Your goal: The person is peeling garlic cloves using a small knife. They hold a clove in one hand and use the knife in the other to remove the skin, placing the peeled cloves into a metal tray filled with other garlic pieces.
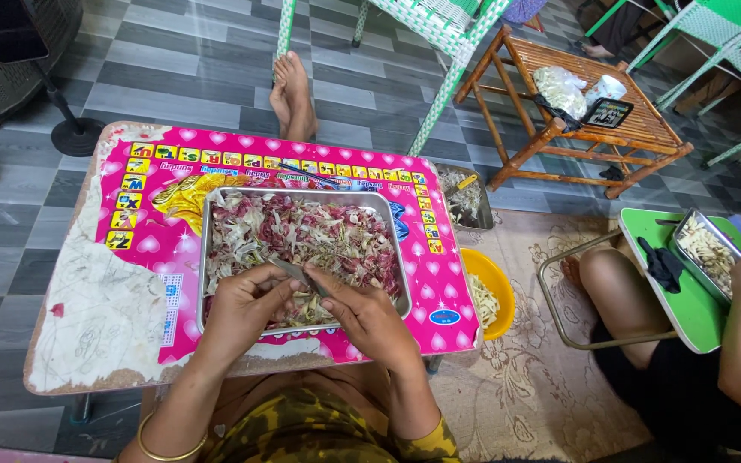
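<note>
Filling tray (385, 206): peelings (302, 231) (pink, pale)

I am sitting on the floor of a home's living space, where grey striped floor tiles (216, 60) meet a patterned beige rug (525, 377). My low surface (139, 257) is a child's folding one, pink with hearts and picture squares. Green-and-white woven chairs (439, 26), a small bamboo side table (636, 129) and a standing fan's base (75, 135) surround me, and bare feet (293, 94) rest nearby.
</note>
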